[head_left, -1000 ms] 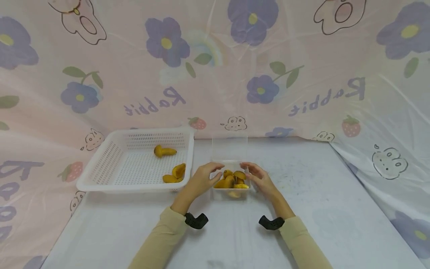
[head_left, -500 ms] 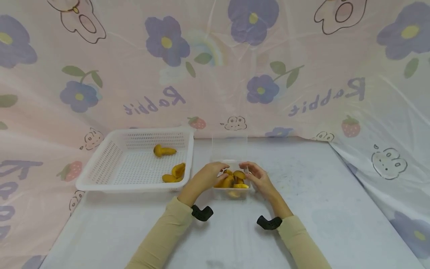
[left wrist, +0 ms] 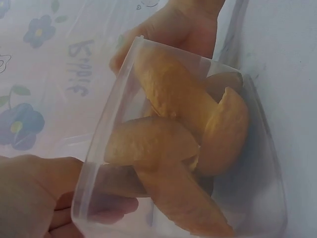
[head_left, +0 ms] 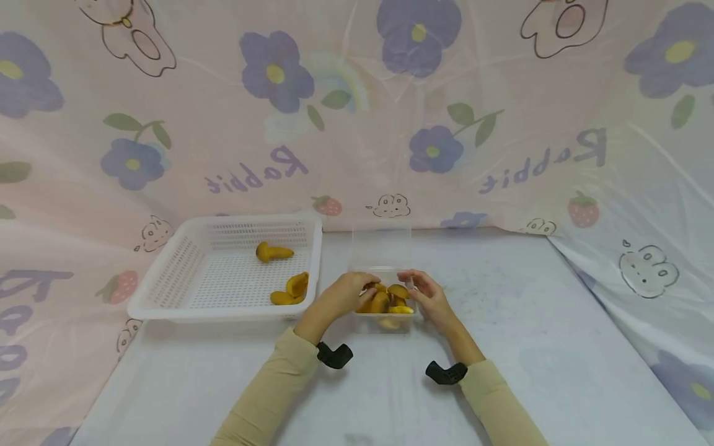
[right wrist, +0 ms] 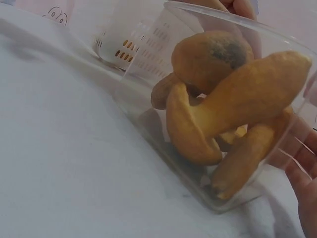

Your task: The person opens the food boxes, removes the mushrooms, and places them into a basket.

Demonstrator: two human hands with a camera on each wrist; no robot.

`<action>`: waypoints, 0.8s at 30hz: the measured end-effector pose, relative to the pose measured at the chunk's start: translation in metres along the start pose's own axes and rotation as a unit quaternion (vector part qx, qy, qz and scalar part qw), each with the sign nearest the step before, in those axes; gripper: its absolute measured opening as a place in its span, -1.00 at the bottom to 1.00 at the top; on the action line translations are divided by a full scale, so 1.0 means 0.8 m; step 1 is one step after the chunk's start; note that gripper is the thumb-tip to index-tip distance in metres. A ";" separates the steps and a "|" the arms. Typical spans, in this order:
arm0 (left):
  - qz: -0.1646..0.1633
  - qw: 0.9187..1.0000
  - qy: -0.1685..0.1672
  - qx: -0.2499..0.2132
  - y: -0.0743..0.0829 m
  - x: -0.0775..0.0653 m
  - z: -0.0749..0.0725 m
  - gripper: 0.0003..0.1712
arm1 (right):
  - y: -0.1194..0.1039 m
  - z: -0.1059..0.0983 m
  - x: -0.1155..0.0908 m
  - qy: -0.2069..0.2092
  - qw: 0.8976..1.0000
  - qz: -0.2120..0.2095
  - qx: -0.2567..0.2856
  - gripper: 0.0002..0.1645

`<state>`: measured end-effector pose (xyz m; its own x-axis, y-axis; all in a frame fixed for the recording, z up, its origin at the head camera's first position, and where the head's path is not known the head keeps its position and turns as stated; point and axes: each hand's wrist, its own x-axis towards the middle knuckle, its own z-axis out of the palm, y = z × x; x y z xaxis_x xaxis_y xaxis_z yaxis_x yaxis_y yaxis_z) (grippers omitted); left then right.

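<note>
The left hand [head_left: 341, 298] pinches a mushroom [left wrist: 120, 180], probably light, best held mid-body; the right hand [head_left: 435, 303] grips the thin-walled box [head_left: 365, 323].

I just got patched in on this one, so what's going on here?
A person has both hands at a clear box of mushrooms. The left hand reaches over the box's left side to the mushrooms; whether it grips one is hard to tell. The right hand is at the right side. The lid stands open behind. To the left, the white basket holds a few more mushrooms.
</note>
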<state>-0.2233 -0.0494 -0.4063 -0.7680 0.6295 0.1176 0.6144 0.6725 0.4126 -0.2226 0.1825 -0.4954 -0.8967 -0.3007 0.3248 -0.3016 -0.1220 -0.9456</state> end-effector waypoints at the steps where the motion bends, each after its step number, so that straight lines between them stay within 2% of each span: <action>1: 0.002 1.000 0.004 0.001 -0.001 0.000 0.001 -0.70 | 0.000 0.000 0.000 0.002 1.000 0.002 0.000 -0.51; 7: 0.004 1.000 0.022 -0.003 -0.001 -0.004 0.001 -0.71 | 0.000 0.001 -0.001 0.006 1.000 0.000 0.000 -0.53; 15: 0.003 0.999 0.030 -0.018 0.001 -0.008 -0.004 -0.73 | 0.001 0.001 0.000 -0.001 1.000 -0.025 0.017 -0.56; 24: -0.018 0.995 0.060 -0.080 -0.003 -0.015 -0.008 -0.70 | -0.003 0.003 -0.001 0.008 1.000 -0.008 0.013 -0.54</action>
<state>-0.2170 -0.0612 -0.4032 -0.8112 0.5487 0.2021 0.5563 0.6178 0.5558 -0.2205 0.1809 -0.4937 -0.8972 -0.2824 0.3396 -0.3080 -0.1511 -0.9393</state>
